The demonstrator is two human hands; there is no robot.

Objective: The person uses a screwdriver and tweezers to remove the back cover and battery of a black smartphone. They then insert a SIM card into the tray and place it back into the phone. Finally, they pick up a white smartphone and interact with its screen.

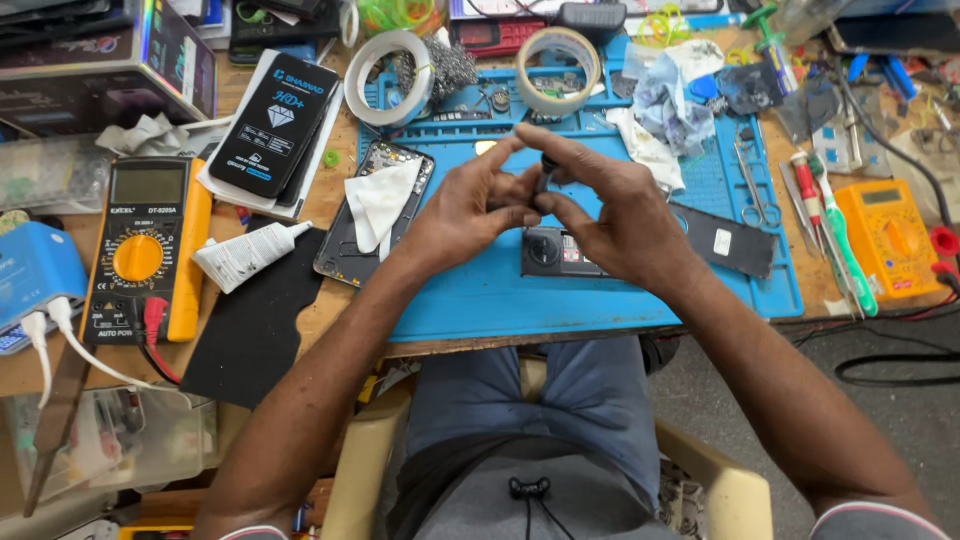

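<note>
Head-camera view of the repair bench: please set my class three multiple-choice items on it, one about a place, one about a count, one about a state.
1. Where does the white glue tube lie?
A. Left of the blue work mat, beside the yellow multimeter
B. On the right end of the mat
C. On the person's lap

2. How many rolls of tape stand at the far edge of the mat?
A. One
B. Two
C. Four

3. What state are the two hands in?
A. Both flat on the mat
B. One hanging below the bench
C. Brought together above the mat, fingers pinching a small dark part

Answers: 1 A, the tube rests between multimeter and mat. 2 B, one roll and a second roll show. 3 C, the left hand and right hand meet in a shared grip on the part.
</note>
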